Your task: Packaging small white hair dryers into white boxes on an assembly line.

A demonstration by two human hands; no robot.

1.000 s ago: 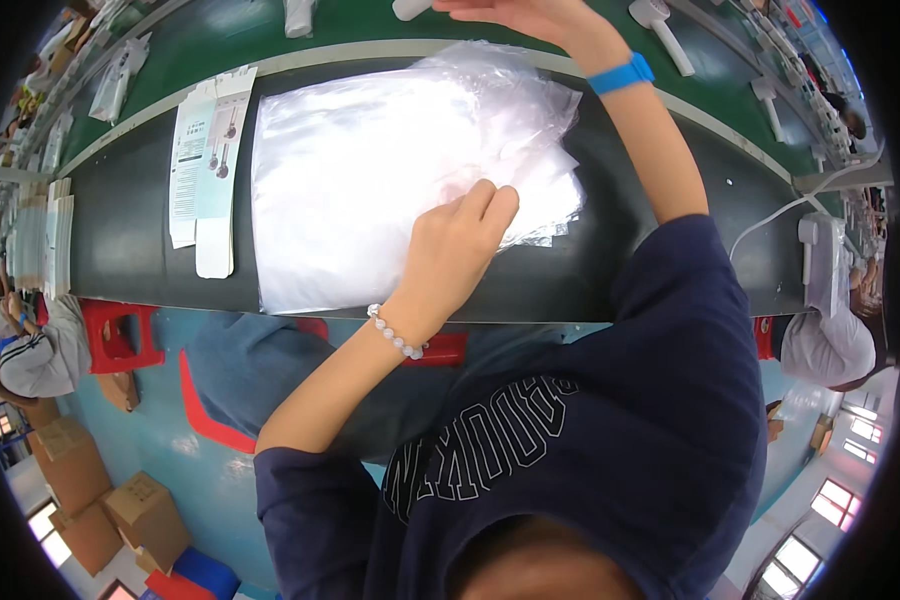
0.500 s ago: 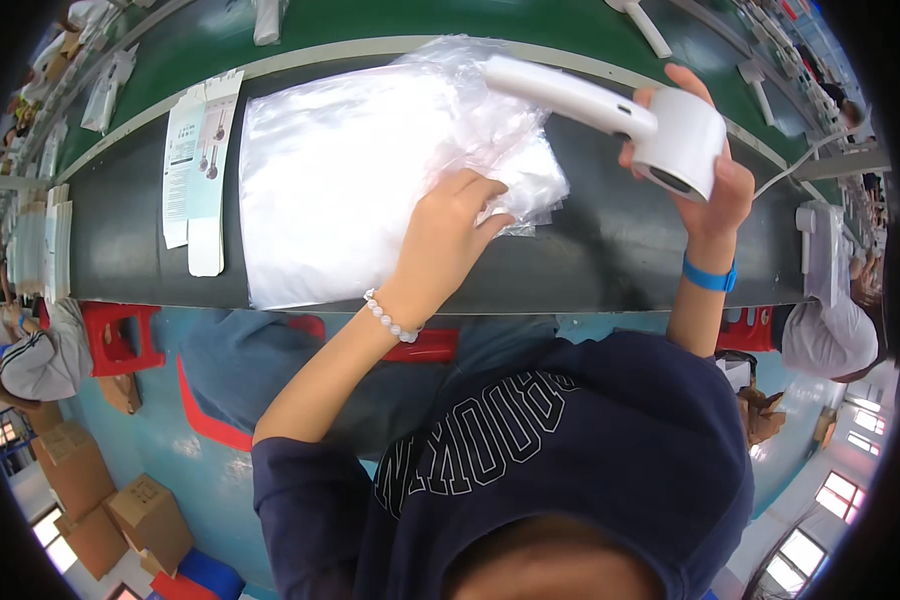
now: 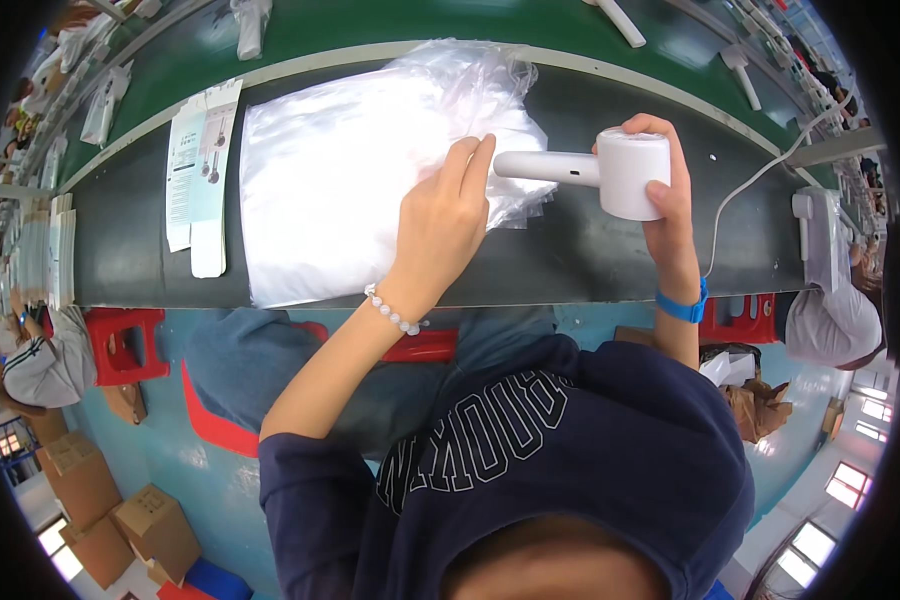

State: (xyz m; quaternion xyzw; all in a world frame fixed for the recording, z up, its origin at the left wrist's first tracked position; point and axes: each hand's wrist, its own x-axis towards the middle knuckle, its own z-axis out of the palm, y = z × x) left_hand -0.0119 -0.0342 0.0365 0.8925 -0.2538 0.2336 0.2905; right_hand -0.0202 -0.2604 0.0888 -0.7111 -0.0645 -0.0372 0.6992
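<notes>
Cupping right hand around device

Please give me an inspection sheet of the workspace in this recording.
Surface: dark worktop, with a green surface beyond it.
Job's things: white handheld device, its handle pointing left; stack of clear plastic bags.
Clutter: printed flat cartons, left of the bags.
Left hand: over the bags; whether it pinches one is unclear.
Right hand: grips the device's round head.
Cables: white cable crossing the worktop's right part.
Surroundings: red stools, cardboard boxes on the floor, people on both sides.
</notes>
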